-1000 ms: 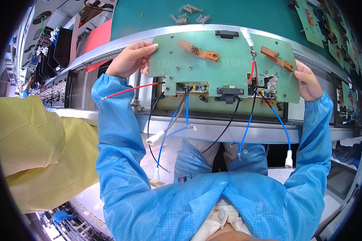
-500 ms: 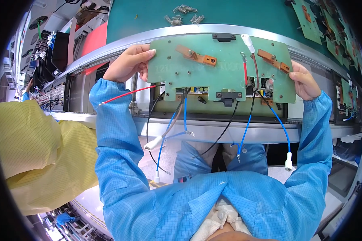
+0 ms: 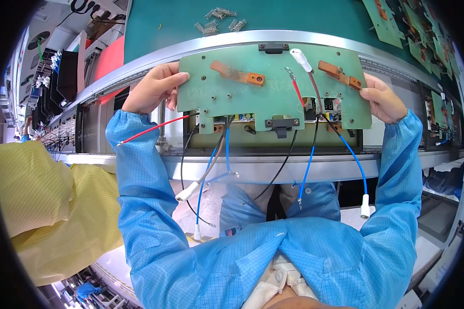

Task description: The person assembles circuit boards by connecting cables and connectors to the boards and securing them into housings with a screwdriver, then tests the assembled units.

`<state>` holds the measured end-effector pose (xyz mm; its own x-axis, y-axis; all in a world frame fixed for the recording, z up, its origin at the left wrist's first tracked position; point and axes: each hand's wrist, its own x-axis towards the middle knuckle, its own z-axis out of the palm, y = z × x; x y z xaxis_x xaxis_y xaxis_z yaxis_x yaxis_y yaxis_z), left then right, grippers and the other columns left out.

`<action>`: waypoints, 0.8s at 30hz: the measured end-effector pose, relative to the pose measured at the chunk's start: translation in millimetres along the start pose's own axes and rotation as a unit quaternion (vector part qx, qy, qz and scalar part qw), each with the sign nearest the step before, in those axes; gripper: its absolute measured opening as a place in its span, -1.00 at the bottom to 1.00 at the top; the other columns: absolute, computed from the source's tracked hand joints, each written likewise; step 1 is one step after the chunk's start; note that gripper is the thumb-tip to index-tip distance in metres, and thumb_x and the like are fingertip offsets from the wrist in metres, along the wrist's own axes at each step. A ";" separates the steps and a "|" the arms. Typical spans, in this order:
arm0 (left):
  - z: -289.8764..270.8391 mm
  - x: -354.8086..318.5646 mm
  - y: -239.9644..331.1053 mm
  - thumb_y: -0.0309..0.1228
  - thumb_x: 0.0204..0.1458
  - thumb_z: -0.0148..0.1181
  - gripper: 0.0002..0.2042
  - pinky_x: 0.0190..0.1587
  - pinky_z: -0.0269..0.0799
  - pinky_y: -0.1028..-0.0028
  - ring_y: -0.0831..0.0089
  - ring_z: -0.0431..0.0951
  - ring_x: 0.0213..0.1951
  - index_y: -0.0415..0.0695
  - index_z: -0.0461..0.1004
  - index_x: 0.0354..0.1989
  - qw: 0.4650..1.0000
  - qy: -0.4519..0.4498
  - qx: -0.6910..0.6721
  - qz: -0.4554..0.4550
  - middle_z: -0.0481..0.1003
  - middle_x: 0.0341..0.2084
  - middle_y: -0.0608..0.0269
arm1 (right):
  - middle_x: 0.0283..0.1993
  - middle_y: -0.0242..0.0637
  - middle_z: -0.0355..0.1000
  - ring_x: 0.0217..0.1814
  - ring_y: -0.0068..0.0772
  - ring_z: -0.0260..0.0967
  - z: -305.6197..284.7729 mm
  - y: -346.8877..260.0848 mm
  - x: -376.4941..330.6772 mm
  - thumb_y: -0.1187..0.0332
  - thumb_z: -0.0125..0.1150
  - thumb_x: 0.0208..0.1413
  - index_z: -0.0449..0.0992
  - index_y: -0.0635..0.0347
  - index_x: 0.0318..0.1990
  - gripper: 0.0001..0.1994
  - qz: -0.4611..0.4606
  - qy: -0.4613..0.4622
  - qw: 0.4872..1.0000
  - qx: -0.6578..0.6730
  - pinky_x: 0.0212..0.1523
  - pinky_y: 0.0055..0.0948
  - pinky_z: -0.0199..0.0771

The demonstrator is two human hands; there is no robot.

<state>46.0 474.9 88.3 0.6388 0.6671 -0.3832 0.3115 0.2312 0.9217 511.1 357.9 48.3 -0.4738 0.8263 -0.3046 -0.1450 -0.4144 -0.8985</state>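
Green desk (image 3: 304, 18) beyond green plate (image 3: 270, 82). I have left hand (image 3: 152, 91), right hand (image 3: 385, 102) pinching plate's opposite ends, over black frame (image 3: 242, 151). Seems positioning step; next calls for level hold, wires (image 3: 154, 129) clear.

Markings: green fixture plate (image 3: 263, 98), upper centre of the frame | faint pale characters (image 3: 197, 93) near its left end | second faint row (image 3: 279, 86) near its middle | both too washed out to read

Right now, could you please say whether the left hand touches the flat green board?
Touching: the head view shows the left hand gripping the flat green board by its left edge, thumb on top.
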 end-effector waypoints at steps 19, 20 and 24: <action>8.6 4.1 -2.6 -0.30 0.06 0.21 -0.58 -0.65 0.38 0.74 0.68 0.46 -0.70 -0.37 0.34 -0.02 1.000 -0.001 0.012 0.012 0.51 -0.58 0.31 | 0.01 -0.14 0.38 -0.21 -0.53 0.51 5.7 0.9 -12.8 0.27 0.05 0.17 0.03 0.36 0.27 -0.41 -0.011 0.047 0.998 -0.035 -0.37 -0.55 0.63; 10.8 3.7 0.0 -0.30 0.06 0.21 -0.58 -0.65 0.37 0.74 0.68 0.46 -0.70 -0.37 0.34 -0.01 1.000 0.000 0.011 0.010 0.51 -0.57 0.31 | 0.00 -0.15 0.38 -0.21 -0.54 0.51 5.2 1.7 -12.8 0.26 0.06 0.17 0.03 0.36 0.27 -0.41 -0.013 0.045 0.998 -0.037 -0.37 -0.55 0.63; 8.8 3.7 0.8 -0.30 0.08 0.19 -0.58 -0.66 0.36 0.73 0.68 0.45 -0.71 -0.37 0.33 0.00 1.000 -0.009 0.017 0.008 0.51 -0.54 0.30 | -0.01 -0.17 0.38 -0.22 -0.55 0.50 1.8 2.3 -13.9 0.24 0.06 0.17 0.04 0.36 0.27 -0.40 -0.007 0.038 0.998 -0.052 -0.39 -0.56 0.61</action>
<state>54.8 471.3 87.0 0.6560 0.6578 -0.3701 0.3248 0.1967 0.9251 515.8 344.8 51.1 -0.4038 0.8604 -0.3109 -0.0579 -0.3632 -0.9299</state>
